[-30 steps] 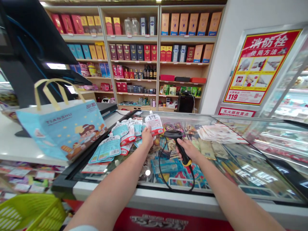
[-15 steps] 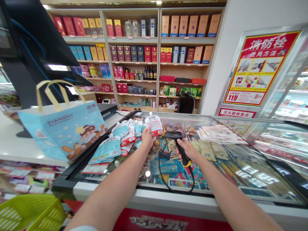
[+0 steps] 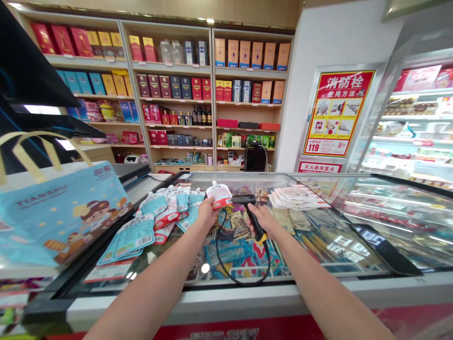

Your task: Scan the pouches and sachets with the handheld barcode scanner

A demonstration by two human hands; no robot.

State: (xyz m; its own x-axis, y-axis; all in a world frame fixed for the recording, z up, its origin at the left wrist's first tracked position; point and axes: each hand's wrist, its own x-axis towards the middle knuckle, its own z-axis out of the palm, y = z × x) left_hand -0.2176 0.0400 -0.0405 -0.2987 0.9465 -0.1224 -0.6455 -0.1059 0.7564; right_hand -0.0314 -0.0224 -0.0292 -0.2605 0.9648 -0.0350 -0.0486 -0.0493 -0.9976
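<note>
My left hand [image 3: 206, 213] is closed on a white and red spouted pouch [image 3: 219, 194], held tilted over the glass freezer lid [image 3: 318, 236]. My right hand [image 3: 264, 220] grips a black barcode scanner [image 3: 248, 208] with a yellow-trimmed handle, its head close to the pouch. The scanner's black cable [image 3: 233, 269] loops down over the glass. A heap of several blue and red pouches [image 3: 155, 215] lies on the glass just left of my left hand.
A light blue paper bag [image 3: 56, 212] with yellow handles stands on the white counter at left, under a black monitor [image 3: 31, 94]. A stack of paper sheets [image 3: 295, 197] lies on the glass to the right. Shelves of boxed goods [image 3: 198, 89] line the back wall.
The view has shifted right and up. The pouch in my left hand has tipped lower and closer to the scanner head. Both hands keep their grip.
</note>
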